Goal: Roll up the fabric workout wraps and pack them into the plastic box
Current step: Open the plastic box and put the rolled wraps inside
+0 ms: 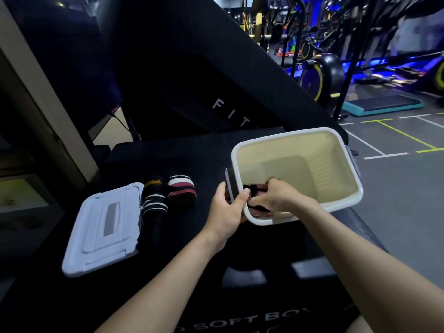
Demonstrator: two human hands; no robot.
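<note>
Head view shows my right hand [276,197] reaching over the near rim of the plastic box [336,140], its grip pinching a rolled black and red wrap [254,188] in the box's near corner. My left hand [228,207] steadies the box from outside, thumb curled over the rim and fingers around the side latch [230,186]. The box sits tilted toward me on the black counter [187,159], right of centre in the frame.

2 more rolled wraps wait at centre left: a black and white striped wrap [153,200] and, just beside it, a red and white wrap [181,191]. The white lid [105,227] lies flat at the lower left, touching the striped one.

To do this step well, I judge I should keep the pinch tight until the roll is wedged against the wall, so it cannot spring loose. Seating it in the corner leaves the rest of the floor free for the other 2, and the left hand should hold firm against the push.
</note>
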